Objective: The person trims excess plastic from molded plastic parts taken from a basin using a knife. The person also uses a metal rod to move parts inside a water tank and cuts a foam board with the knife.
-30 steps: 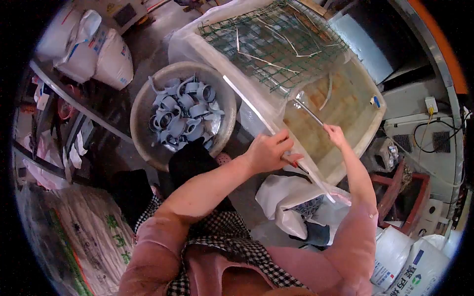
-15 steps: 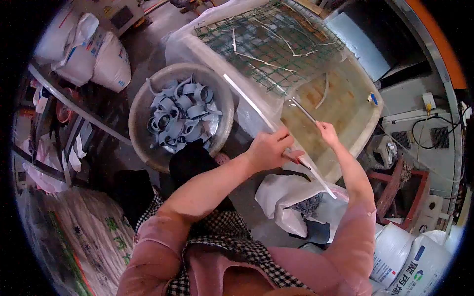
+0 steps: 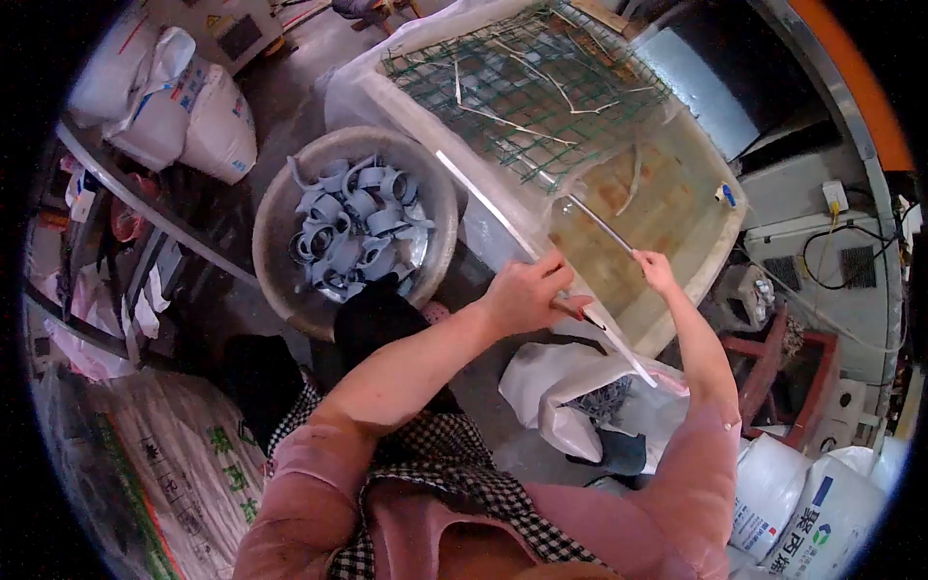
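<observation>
My right hand [image 3: 654,270] is closed round the near end of a slim metal rod [image 3: 601,224], which slants over the water in a pale tub [image 3: 723,259]. A thin, pale curved shape lies around the rod's far end; I cannot make out whether it is joined to it. My left hand [image 3: 530,298] rests at the tub's near rim, fingers curled round a small tool with a brownish handle [image 3: 566,307]; its kind is unclear. Beside that hand a long white strip [image 3: 488,199] runs along the rim. Orange-brown patches show beneath the water.
Left of the tub stands a round basin [image 3: 275,259] with several grey plastic ring-shaped parts [image 3: 362,203]. A green wire mesh [image 3: 512,72] with thin white strips covers the tub's far part. An open white sack [image 3: 546,377] stands below my hands; a red frame [image 3: 817,377] is at right.
My right hand has moved slightly right and toward me, drawing the metal rod with it. My left hand has stayed almost where it was.
</observation>
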`<action>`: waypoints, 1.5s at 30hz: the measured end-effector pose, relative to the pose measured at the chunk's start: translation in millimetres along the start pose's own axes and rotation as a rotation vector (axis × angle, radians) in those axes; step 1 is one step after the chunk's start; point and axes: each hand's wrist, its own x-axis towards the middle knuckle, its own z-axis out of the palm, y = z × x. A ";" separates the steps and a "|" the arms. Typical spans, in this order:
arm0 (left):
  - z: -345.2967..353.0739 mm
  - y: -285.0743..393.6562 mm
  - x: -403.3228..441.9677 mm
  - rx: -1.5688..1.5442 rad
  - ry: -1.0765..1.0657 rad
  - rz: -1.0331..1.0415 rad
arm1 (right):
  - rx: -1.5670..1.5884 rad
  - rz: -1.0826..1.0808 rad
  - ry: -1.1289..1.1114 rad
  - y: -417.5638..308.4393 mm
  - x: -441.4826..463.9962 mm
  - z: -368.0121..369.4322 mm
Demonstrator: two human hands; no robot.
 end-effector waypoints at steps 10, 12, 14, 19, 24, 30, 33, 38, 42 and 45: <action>4.0 -3.6 -0.9 -0.027 0.015 0.007 | 0.181 0.054 0.016 -5.1 13.6 26.0; 1.4 0.1 1.8 -0.023 0.017 -0.003 | 0.186 0.040 0.013 -9.9 15.7 26.2; 0.6 0.5 4.4 -0.016 0.014 0.009 | 0.201 0.024 0.029 -9.2 13.1 22.6; 0.7 3.9 1.8 -0.011 0.040 -0.006 | 0.108 -0.030 0.062 17.9 -19.1 -6.5; 2.3 5.9 2.3 -0.045 0.063 -0.002 | 0.240 0.085 0.037 37.7 -34.0 -8.5; 4.6 1.2 2.5 -0.035 0.104 -0.005 | 0.218 0.035 0.114 19.7 -17.5 11.6; 1.7 1.3 2.2 -0.048 0.081 -0.001 | 0.151 -0.010 0.114 9.6 -4.3 9.2; -1.9 -0.6 -0.7 -0.034 0.023 -0.005 | 0.078 -0.009 0.096 15.3 -20.8 -16.4; -2.3 1.5 -1.2 -0.037 0.018 -0.001 | 0.085 0.068 0.060 48.9 -47.1 -34.8; -2.5 1.9 -1.2 -0.043 0.029 0.002 | 0.028 0.075 0.086 57.4 -77.3 -62.5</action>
